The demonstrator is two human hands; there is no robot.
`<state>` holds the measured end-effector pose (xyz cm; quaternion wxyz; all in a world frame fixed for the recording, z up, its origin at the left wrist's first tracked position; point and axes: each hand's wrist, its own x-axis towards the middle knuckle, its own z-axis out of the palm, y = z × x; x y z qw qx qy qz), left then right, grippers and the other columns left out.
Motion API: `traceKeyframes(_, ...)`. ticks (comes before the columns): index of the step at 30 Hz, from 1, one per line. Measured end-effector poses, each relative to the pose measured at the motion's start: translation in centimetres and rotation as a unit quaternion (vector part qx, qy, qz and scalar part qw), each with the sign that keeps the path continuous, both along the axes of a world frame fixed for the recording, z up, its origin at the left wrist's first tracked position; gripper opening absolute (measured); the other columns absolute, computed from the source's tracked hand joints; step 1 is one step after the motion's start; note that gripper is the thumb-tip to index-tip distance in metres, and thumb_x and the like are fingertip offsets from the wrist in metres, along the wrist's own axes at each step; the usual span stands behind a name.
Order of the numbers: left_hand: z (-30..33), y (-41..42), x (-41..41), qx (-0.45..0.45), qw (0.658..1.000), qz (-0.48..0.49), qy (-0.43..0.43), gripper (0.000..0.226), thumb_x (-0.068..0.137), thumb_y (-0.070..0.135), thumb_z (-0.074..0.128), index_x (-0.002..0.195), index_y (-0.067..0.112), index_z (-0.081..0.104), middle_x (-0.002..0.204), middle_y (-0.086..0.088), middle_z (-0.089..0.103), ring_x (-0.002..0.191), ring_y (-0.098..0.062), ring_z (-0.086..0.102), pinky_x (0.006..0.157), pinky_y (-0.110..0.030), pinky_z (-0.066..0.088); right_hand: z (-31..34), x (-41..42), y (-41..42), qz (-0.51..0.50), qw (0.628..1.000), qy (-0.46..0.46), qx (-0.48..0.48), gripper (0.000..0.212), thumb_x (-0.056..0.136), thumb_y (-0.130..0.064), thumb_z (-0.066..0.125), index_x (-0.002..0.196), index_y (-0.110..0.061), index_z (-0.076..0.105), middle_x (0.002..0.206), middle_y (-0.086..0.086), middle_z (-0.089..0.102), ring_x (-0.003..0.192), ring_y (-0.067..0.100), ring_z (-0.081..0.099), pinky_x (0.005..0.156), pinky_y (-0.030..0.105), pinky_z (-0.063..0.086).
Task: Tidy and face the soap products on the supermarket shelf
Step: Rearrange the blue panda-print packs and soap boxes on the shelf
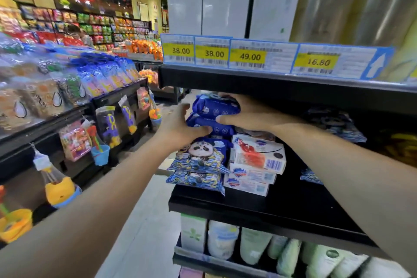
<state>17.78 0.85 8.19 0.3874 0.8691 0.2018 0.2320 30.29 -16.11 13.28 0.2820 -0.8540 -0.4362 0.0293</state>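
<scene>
Two dark blue soap packs lie stacked at the left end of the black shelf (282, 214). My right hand (246, 113) grips the upper blue pack (215, 106), fingers over its top and thumb underneath. My left hand (180, 126) holds the lower blue pack (209, 125) from the left side, thumb along its lower edge. Under them sit two panda-printed blue packs (200, 156), one on the other. To their right stands a stack of white boxed soap bars (257, 165) with a red picture on the top box.
An upper shelf edge with yellow price tags (248, 56) hangs just above my hands. More blue packs (336, 124) lie deeper right on the same shelf. Green and white bottles (255, 246) fill the shelf below. A snack and toy display (74, 119) lines the aisle on the left.
</scene>
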Motion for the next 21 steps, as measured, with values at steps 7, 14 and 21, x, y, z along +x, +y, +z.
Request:
traceKeyframes(7, -0.4, 1.4, 2.6, -0.033, 0.994, -0.101, -0.015, 0.063, 0.074, 0.029, 0.095, 0.125, 0.021, 0.059, 0.116, 0.001, 0.074, 0.110, -0.024, 0.071, 0.095, -0.045, 0.059, 0.0, 0.5, 0.9, -0.009, 1.000, -0.015, -0.005, 0.073, 0.091, -0.041, 0.076, 0.153, -0.027, 0.042, 0.152, -0.004, 0.051, 0.131, 0.013, 0.052, 0.111, 0.031, 0.041)
traceKeyframes(14, -0.2, 1.9, 3.0, 0.030, 0.994, -0.109, 0.006, 0.090, 0.054, 0.057, 0.092, 0.131, 0.023, 0.060, 0.127, -0.001, 0.068, 0.125, -0.025, 0.060, 0.107, -0.050, 0.051, -0.2, 0.4, 0.8, -0.005, 1.000, -0.011, 0.013, 0.067, 0.091, -0.037, 0.076, 0.150, -0.025, 0.045, 0.145, -0.003, 0.055, 0.125, 0.014, 0.056, 0.110, 0.037, 0.046)
traceKeyframes(21, 0.5, 2.9, 3.8, 0.021, 0.991, -0.130, 0.023, 0.074, 0.063, 0.039, 0.099, 0.126, 0.026, 0.063, 0.116, 0.006, 0.076, 0.107, -0.017, 0.072, 0.101, -0.047, 0.057, -0.6, 0.2, 0.9, -0.017, 0.999, 0.019, 0.033, 0.046, 0.095, -0.037, 0.073, 0.135, -0.025, 0.053, 0.120, -0.008, 0.064, 0.104, 0.009, 0.063, 0.088, 0.021, 0.050)
